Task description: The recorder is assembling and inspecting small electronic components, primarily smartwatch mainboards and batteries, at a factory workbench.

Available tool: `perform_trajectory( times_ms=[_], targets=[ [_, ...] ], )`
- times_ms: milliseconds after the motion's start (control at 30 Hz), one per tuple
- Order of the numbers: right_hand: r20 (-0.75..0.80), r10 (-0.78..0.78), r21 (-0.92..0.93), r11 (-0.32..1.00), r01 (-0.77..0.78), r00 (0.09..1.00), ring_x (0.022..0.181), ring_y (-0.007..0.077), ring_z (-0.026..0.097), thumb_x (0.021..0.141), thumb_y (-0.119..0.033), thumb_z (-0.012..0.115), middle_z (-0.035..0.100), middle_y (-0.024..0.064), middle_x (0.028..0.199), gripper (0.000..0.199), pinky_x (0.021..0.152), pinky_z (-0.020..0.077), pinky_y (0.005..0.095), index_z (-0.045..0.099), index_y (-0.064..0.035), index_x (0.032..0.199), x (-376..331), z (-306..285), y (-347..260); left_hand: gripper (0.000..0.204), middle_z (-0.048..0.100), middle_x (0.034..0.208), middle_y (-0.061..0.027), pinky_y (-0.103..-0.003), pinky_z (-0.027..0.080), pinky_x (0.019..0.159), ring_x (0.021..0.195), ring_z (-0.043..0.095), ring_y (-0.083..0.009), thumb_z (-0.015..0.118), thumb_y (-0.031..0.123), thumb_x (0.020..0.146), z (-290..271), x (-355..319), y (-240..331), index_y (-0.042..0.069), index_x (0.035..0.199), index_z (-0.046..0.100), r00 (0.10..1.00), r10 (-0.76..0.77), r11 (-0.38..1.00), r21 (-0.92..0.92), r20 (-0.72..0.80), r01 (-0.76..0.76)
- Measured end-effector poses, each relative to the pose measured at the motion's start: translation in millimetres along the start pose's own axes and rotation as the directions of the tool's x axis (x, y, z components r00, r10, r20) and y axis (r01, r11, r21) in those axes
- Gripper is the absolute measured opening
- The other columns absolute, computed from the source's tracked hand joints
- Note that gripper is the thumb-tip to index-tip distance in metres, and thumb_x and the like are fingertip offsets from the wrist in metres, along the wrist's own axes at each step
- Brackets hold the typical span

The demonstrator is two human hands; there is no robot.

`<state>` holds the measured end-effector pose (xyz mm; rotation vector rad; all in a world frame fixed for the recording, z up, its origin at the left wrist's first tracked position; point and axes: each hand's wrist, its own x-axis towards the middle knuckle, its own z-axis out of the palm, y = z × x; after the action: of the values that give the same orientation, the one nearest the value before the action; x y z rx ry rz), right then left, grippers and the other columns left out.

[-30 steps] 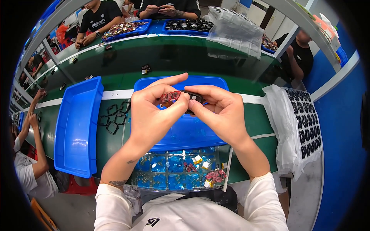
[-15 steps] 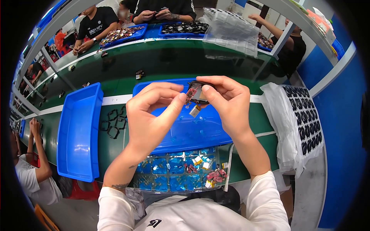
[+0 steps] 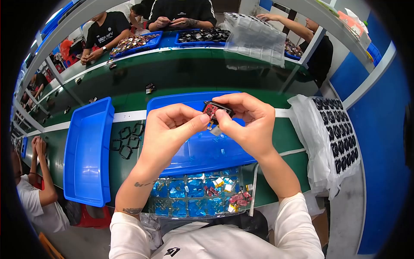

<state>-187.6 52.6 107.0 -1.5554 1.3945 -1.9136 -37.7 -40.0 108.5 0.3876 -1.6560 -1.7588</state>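
Observation:
Between my two hands, above a blue plastic tray (image 3: 194, 151), is a small black plastic housing (image 3: 226, 109). A red circuit board (image 3: 211, 108) lies against its left side. My left hand (image 3: 170, 129) pinches the board's edge between thumb and fingers. My right hand (image 3: 250, 123) grips the housing from the right, its thumb pressed on the front next to the board. A small silvery battery (image 3: 215, 131) hangs just below. My right thumb hides part of the housing.
Nearest me lies a clear compartment tray (image 3: 177, 207) with blue film pieces, batteries and red boards. Another blue tray (image 3: 88, 151) and several black frames (image 3: 126, 151) are at left. Stacked trays of black parts (image 3: 338, 129) stand right. Co-workers sit across the green conveyor (image 3: 185, 69).
The red circuit board has come round to lie face-up against the housing. My left fingers have closed in on it, and the right thumb has shifted down and left.

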Motion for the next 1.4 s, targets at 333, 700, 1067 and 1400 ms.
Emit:
perform_trajectory(
  times_ms=[333,700,1067,1400],
  targets=[
    [0.056,0.064,0.079,0.994,-0.069,0.996,0.078,0.0124,0.065,0.083,-0.002,0.067,0.068,0.0096,0.087,0.016,0.07,0.0521,0.0239,0.064,0.0047,0.097,17,-4,13,0.025,0.064,0.073,-0.0032,-0.016,0.046,0.058,0.066,0.061,-0.0059,0.076,0.011,0.078,-14,15,-8,0.006,0.074,0.052,0.998,0.008,0.996,0.087,-0.062,-0.002],
    [-0.279,0.467,-0.353,0.763,-0.542,0.839,0.071,0.0159,0.066,0.069,-0.016,0.074,0.071,0.0082,0.076,0.019,0.067,0.0479,0.0278,0.074,-0.0027,0.082,110,-114,246,0.018,0.064,0.071,-0.0022,-0.018,0.044,0.059,0.066,0.059,-0.0051,0.069,0.018,0.084,-24,12,17,0.003,0.079,0.061,0.963,0.231,0.958,0.206,-0.136,-0.201],
    [0.036,0.271,-0.377,0.895,-0.238,0.962,0.073,0.0125,0.063,0.084,-0.012,0.06,0.068,0.0074,0.078,0.021,0.069,0.0492,0.0256,0.069,-0.0012,0.099,84,-65,132,0.022,0.066,0.074,-0.0038,-0.019,0.044,0.062,0.069,0.06,-0.0066,0.068,0.026,0.085,-38,12,20,0.004,0.084,0.066,0.903,0.423,0.838,0.411,-0.075,-0.359],
    [0.719,-0.004,-0.456,0.752,0.476,0.695,0.094,0.024,0.06,0.066,0.001,0.067,0.061,0.0083,0.114,0.029,0.075,0.0515,0.0327,0.069,-0.0087,0.094,-82,4,16,0.017,0.065,0.073,-0.0037,-0.018,0.046,0.059,0.066,0.059,-0.0055,0.068,0.014,0.085,-11,1,20,-0.002,0.082,0.063,0.99,0.136,0.954,0.265,0.026,-0.138]
  ],
)
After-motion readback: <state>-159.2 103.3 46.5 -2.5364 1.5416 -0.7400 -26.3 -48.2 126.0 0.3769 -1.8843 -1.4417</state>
